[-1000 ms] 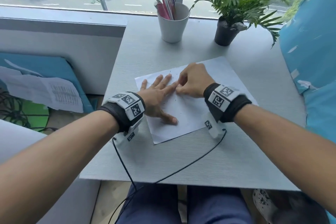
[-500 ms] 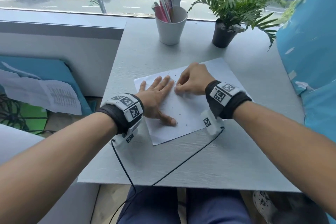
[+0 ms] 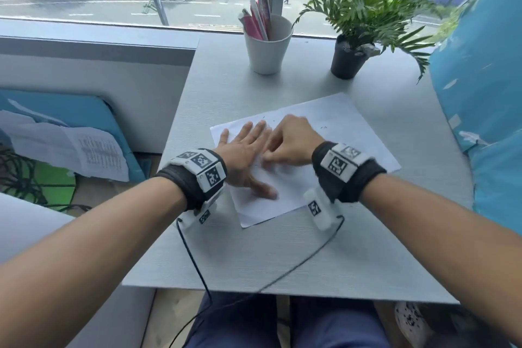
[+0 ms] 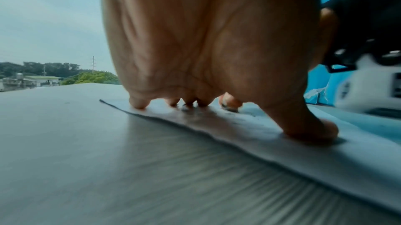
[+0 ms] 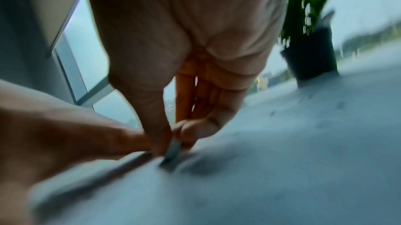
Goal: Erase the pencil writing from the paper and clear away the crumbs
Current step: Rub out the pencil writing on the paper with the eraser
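A white sheet of paper [image 3: 333, 121] lies askew on the grey table [image 3: 282, 248]. My left hand [image 3: 245, 150] lies flat on the paper's left part, fingers spread and straight, pressing it down; the left wrist view shows its fingertips [image 4: 139, 103] and thumb on the paper [image 4: 282, 146]. My right hand [image 3: 291, 141] sits just right of it, fingers curled. In the right wrist view it pinches a small pale eraser [image 5: 172, 149] between thumb and fingers, its end on the paper [image 5: 282, 143]. Dark eraser crumbs [image 3: 323, 128] dot the sheet. Both hands are blurred.
A white cup [image 3: 267, 48] holding pens stands at the back of the table, with a potted green plant [image 3: 350, 56] to its right. A blue cushion [image 3: 485, 87] borders the right edge. Cables [image 3: 195, 257] run from my wrists over the front edge.
My right hand has shifted slightly back and forth over the same spot on the paper, blurred now. The left hand stays flat in place. The head view has tilted a little.
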